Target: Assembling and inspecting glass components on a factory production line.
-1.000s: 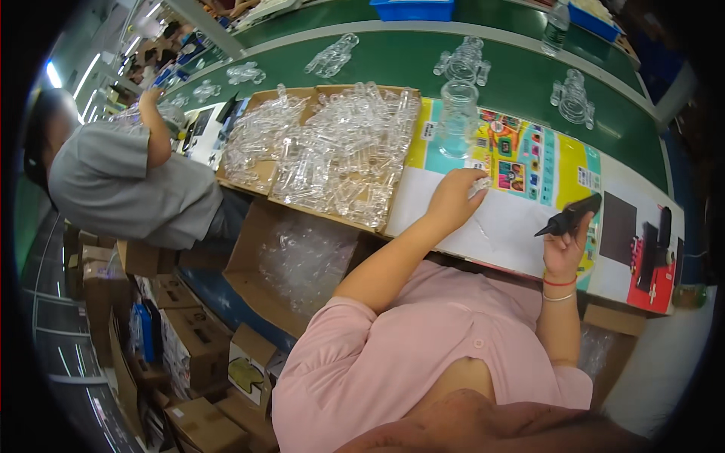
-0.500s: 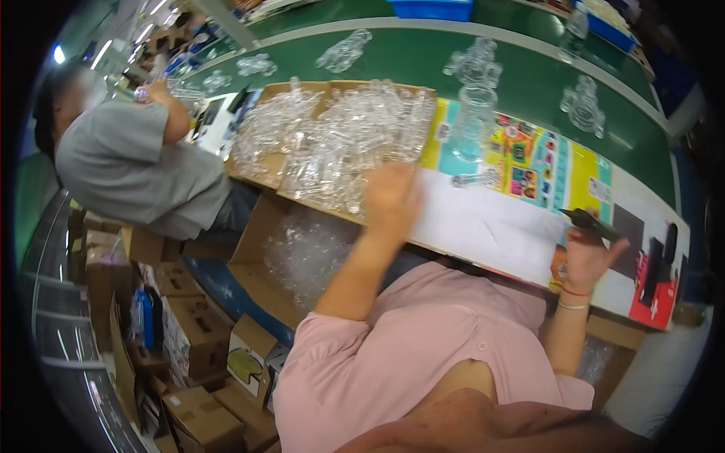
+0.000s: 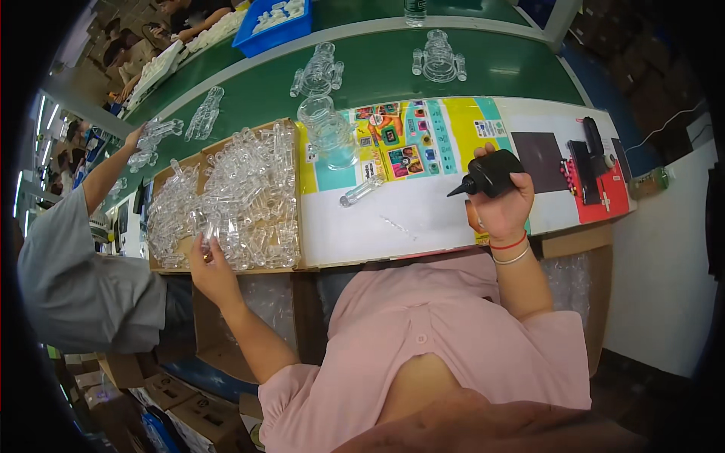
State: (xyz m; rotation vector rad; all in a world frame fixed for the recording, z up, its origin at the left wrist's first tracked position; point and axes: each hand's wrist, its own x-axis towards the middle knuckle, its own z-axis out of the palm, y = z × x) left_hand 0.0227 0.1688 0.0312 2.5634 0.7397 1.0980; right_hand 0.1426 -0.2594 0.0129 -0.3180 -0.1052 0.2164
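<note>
My left hand [image 3: 209,266] reaches into a flat cardboard tray [image 3: 296,189] heaped with several clear plastic parts [image 3: 234,200], its fingers closing on one of them at the tray's near edge. My right hand [image 3: 500,204] grips a black squeeze bottle [image 3: 491,172] with a pointed nozzle aimed left, held over the white and coloured sheet [image 3: 411,211]. On that sheet lie a small clear tube [image 3: 361,192] and a taller clear assembled piece [image 3: 326,130].
Clear assembled pieces [image 3: 317,73] [image 3: 436,60] stand on the green table [image 3: 491,72]. A blue bin [image 3: 276,21] sits at the back. A person in grey [image 3: 83,279] works at my left. Black tools lie on a red card [image 3: 596,170]. Cardboard boxes [image 3: 174,400] are below.
My left hand has swung from the sheet leftward into the tray of clear parts. My right hand has lifted the black bottle slightly over the sheet. The view has shifted.
</note>
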